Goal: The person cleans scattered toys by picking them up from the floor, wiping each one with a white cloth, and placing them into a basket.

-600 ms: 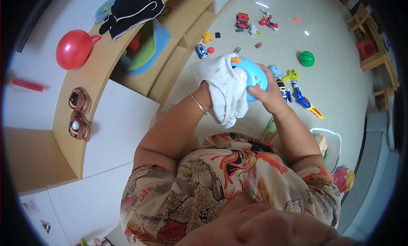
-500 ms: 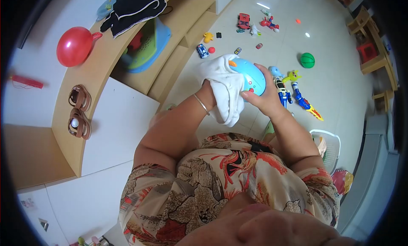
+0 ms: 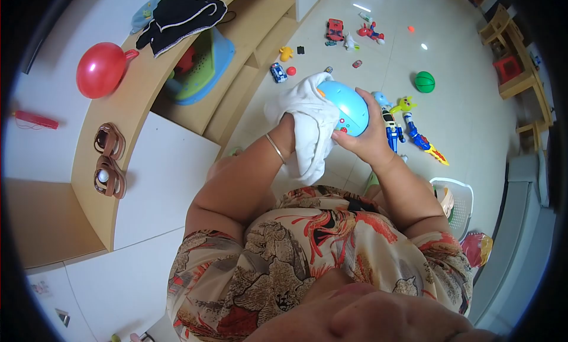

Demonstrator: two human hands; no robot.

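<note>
A rounded light-blue toy [image 3: 349, 108] with small red marks and an orange part is held up in front of my chest. My right hand [image 3: 368, 135] grips it from the right, with the thumb at its lower edge. Against the toy's left side lies a white cloth [image 3: 310, 120], draped over my left hand [image 3: 286, 132]. The cloth hides the fingers of that hand, and a bracelet circles the wrist.
A red balloon [image 3: 100, 70], sandals [image 3: 110, 159] and dark clothing [image 3: 183, 17] rest on the wooden shelf at left. Several toys lie on the floor, including a green ball [image 3: 424, 82] and a red car [image 3: 335, 30]. A white basket [image 3: 461, 206] stands at right.
The blue toy has turned in my right hand; its pale inner part no longer shows, and more of its smooth blue shell does. The cloth has shifted along with my left hand.
</note>
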